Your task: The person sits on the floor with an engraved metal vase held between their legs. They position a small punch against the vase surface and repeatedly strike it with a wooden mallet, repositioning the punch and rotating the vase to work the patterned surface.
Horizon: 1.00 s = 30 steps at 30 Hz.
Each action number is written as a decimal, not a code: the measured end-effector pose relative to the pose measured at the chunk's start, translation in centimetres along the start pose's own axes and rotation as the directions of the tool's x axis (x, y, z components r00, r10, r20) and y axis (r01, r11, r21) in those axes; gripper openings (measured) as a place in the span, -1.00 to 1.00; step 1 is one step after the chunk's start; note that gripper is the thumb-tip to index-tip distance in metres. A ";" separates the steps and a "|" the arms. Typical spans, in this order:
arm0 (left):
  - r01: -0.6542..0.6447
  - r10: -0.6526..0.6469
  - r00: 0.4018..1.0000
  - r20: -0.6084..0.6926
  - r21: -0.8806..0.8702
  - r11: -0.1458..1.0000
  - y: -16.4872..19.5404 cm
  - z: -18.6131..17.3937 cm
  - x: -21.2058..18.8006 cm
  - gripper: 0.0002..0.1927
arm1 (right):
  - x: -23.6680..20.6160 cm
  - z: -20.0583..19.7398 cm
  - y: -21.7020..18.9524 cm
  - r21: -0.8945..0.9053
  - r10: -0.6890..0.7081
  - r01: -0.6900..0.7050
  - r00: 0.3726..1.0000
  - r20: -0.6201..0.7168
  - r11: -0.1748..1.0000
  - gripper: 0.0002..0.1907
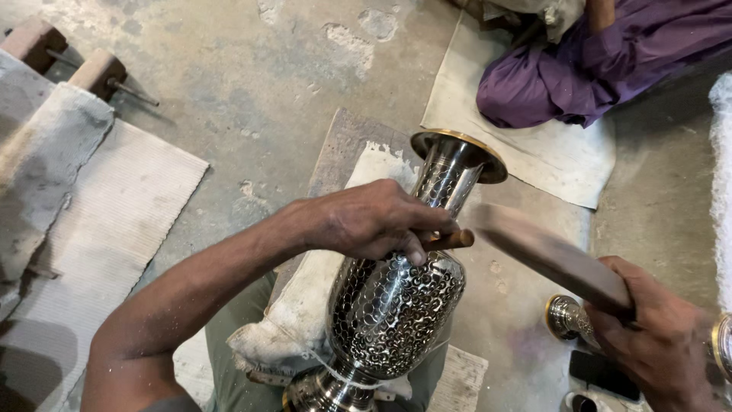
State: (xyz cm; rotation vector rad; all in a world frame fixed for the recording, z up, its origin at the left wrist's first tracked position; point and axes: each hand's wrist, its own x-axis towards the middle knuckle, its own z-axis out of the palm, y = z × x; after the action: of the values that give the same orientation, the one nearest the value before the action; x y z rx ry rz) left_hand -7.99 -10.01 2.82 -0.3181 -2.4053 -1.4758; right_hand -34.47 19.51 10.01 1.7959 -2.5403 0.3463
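Vase, patterned metal, lies tilted on padded cloth under left hand, cushion steadying it. Left hand clenched round small tool, tip set against vase shoulder. Right hand grips wooden mallet, raised just right of tool. Small metal piece beneath mallet.

Bare floor lies open left; vase blocks the middle.

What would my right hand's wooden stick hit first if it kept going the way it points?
Most likely the short tool held in the left hand against the patterned silver metal vase. The flat wooden stick in the right hand points at it, though motion blur leaves the gap unclear.
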 end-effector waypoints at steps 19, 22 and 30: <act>-0.073 0.072 0.996 -0.056 -0.016 0.997 1.1 -1.1 -0.2 -0.50 | -0.7 0.2 0.1 -0.014 0.071 -0.072 0.995 -0.065 0.997 -0.50; -0.044 0.042 0.997 -0.068 -0.015 0.999 0.6 -0.5 -0.6 -0.53 | -0.4 0.4 -1.0 0.179 0.099 -0.083 0.992 -0.084 0.980 -0.52; -0.025 0.026 0.998 -0.065 0.007 1.000 0.5 -0.4 -0.6 -0.62 | 1.2 -0.7 -2.1 -0.218 -0.096 0.100 0.995 0.028 0.971 -0.57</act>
State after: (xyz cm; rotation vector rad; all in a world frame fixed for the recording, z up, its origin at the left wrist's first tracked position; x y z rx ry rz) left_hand -7.17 -10.11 3.16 -0.2936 -2.3454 -1.4452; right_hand -33.02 17.91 11.23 1.8379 -2.3798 0.0458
